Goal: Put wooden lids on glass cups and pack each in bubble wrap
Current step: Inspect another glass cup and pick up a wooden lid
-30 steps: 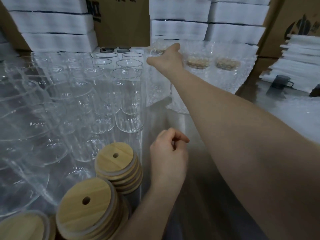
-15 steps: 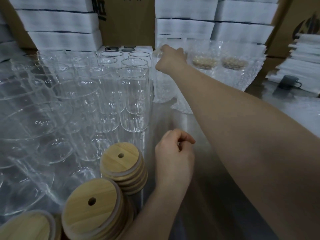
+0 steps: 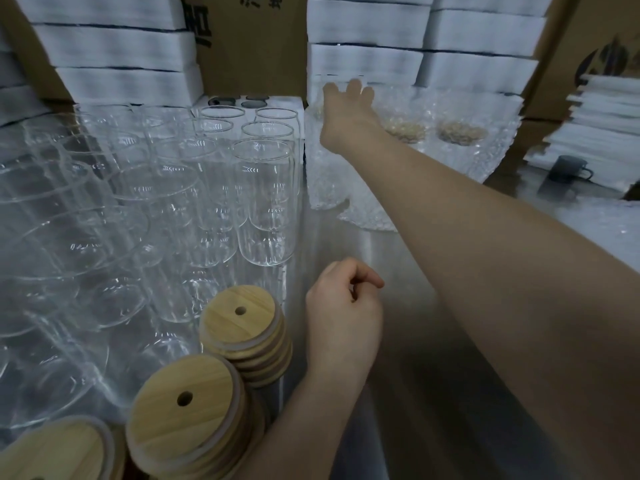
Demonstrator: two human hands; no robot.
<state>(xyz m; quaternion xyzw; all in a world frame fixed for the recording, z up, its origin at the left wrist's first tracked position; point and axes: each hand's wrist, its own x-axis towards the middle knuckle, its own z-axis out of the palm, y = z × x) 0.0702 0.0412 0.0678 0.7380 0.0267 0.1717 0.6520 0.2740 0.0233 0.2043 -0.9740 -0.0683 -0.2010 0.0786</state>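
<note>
Right grip [image 3: 346, 102] has let go since earlier frame: fingers now spread, empty, over wrapped cup [image 3: 325, 174] at back of desk [image 3: 408, 358]. Left grip [image 3: 343, 306] curled, holding nothing, beside lid stacks [image 3: 242, 327]. Risk: my forearm, pulling back, clips bare glass cups [image 3: 266, 202], topples row.

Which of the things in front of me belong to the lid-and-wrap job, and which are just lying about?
For the job: glass cups, wooden lid stacks, bubble-wrapped cups at the back.
Lying about: dark mug at right, cardboard box, white foam stacks behind.
</note>
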